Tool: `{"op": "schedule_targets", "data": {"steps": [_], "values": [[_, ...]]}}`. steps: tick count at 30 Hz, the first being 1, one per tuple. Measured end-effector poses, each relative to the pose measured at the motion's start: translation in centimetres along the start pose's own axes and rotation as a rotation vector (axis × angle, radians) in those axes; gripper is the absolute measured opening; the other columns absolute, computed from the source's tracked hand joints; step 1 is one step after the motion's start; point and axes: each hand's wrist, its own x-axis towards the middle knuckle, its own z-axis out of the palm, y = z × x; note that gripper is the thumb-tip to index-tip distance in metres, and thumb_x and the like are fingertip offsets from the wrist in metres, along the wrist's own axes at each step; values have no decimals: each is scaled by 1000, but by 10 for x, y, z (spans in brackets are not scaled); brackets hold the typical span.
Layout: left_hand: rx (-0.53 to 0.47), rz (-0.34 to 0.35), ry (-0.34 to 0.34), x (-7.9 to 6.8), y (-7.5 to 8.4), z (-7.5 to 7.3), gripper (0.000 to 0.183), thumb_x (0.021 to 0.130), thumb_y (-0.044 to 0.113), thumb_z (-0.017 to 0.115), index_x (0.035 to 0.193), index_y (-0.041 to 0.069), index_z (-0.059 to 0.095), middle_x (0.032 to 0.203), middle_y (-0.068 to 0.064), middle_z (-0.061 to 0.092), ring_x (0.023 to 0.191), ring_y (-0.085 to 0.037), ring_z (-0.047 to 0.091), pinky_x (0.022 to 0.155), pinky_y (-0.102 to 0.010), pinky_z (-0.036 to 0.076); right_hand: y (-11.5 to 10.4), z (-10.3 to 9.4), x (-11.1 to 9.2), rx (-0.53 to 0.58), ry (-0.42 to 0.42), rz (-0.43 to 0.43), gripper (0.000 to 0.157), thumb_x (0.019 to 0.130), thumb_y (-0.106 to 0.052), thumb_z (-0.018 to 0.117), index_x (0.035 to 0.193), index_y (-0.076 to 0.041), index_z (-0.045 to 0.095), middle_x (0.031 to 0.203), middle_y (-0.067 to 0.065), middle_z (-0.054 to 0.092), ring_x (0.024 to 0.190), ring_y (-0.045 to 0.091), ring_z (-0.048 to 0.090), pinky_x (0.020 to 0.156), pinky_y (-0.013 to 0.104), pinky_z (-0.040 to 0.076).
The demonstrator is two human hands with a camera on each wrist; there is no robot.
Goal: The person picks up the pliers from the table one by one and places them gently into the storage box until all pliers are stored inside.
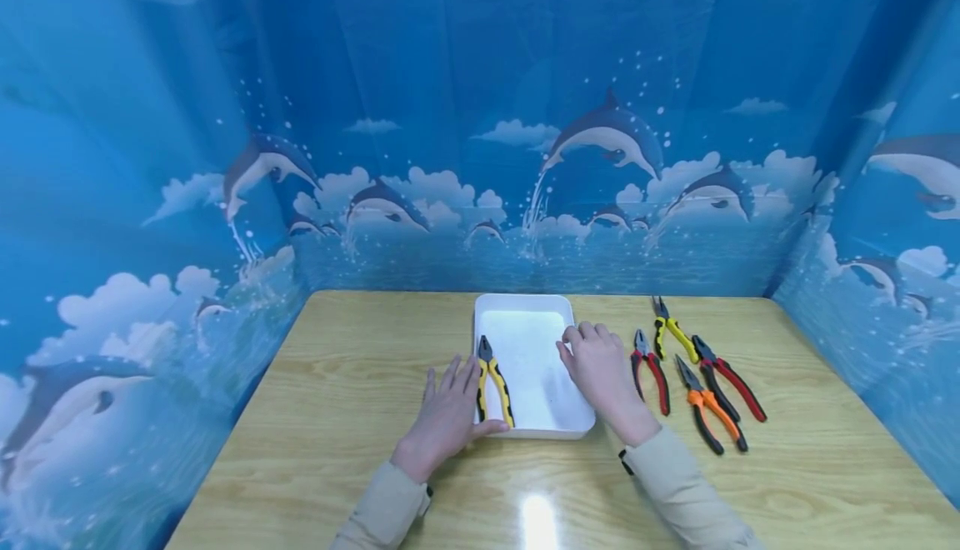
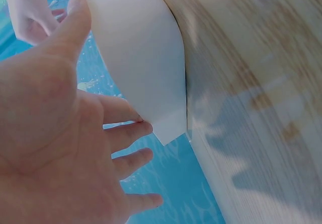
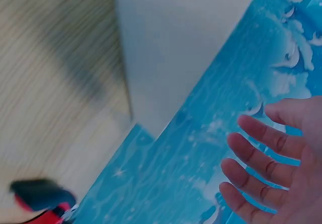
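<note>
A white rectangular tray stands on the table, with yellow-and-black pliers lying along its left side, jaws pointing away. My left hand is at the tray's left edge, fingers spread, thumb by the near corner. In the left wrist view, fingertips of that hand touch the tray's outer wall. My right hand hovers over the tray's right rim, fingers loosely bent. The right wrist view shows the right hand holding nothing, apart from the tray wall.
Right of the tray lie yellow-and-black needle-nose pliers, red-and-black pliers, orange-and-black needle-nose pliers and another red-and-black pair. Blue dolphin-print curtains enclose the wooden table at back and sides.
</note>
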Motion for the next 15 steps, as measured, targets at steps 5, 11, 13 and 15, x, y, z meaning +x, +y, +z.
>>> {"op": "schedule_targets", "data": {"steps": [5, 11, 13, 15], "values": [[4, 8, 6, -1, -1, 0, 99, 90, 66, 59, 156, -3, 31, 164, -20, 26, 152, -42, 21, 119, -69, 16, 24, 1, -8, -14, 1, 31, 17, 89, -19, 79, 90, -4, 72, 82, 12, 66, 70, 31, 61, 57, 44, 54], [-9, 7, 0, -2, 0, 0, 99, 90, 65, 60, 156, -4, 31, 164, -20, 26, 152, -41, 21, 120, -69, 16, 51, 1, -19, -30, -20, 103, 21, 89, -19, 78, 95, 0, 70, 84, 16, 65, 71, 35, 61, 53, 45, 52], [-9, 8, -1, -2, 0, 0, 99, 90, 65, 61, 156, -4, 31, 164, -20, 26, 152, -41, 21, 120, -69, 16, 58, -1, -24, -31, -45, 134, 25, 89, -21, 79, 98, 1, 69, 85, 17, 64, 70, 34, 59, 51, 43, 50], [-7, 10, 3, -2, 0, 0, 99, 90, 65, 61, 155, -4, 32, 164, -20, 26, 152, -41, 22, 120, -69, 17, 65, -1, -28, -36, -64, 151, 30, 89, -23, 80, 100, 2, 67, 85, 18, 62, 66, 33, 56, 47, 41, 47]]}}
